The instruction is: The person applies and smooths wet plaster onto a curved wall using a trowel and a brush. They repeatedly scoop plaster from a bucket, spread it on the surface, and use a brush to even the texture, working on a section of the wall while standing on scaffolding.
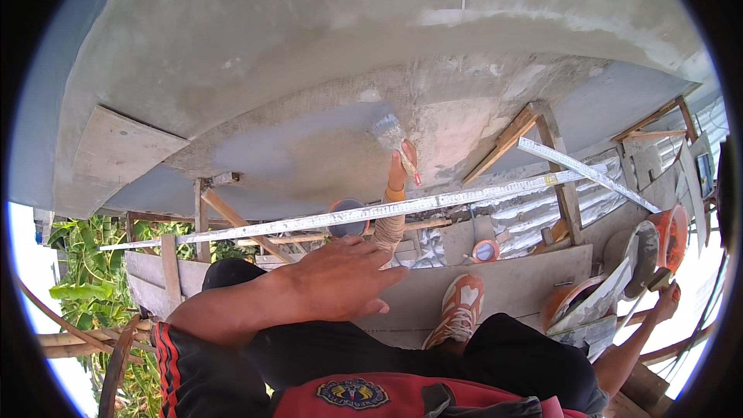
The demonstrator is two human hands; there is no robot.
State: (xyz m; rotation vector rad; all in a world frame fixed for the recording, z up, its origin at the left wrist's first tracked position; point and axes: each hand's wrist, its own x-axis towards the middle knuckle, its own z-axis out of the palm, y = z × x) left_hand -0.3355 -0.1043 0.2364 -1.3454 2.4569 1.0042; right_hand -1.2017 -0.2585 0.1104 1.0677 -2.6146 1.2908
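Note:
My left hand (340,275) reaches across my lap, its fingers stretched out and holding nothing. At the far right, my right hand (667,303) is closed by the brown handle of a trowel (642,259) whose blade is coated grey. The trowel is beside an orange bucket (670,234). A second grey-smeared flat blade (596,302) lies close by, over another orange bucket (563,300). Beyond my left hand, another person's hand (402,166) in a patterned sleeve holds a wide brush (389,133) against the curved wall; its bristles are grey.
A curved cement wall (309,23), partly coated grey, fills the far side. A long whitish straightedge (371,211) crosses the scene, with a shorter one (588,172) at right. Wooden props (557,178) and planks (511,267) form scaffolding. My shoe (459,310) rests on boards.

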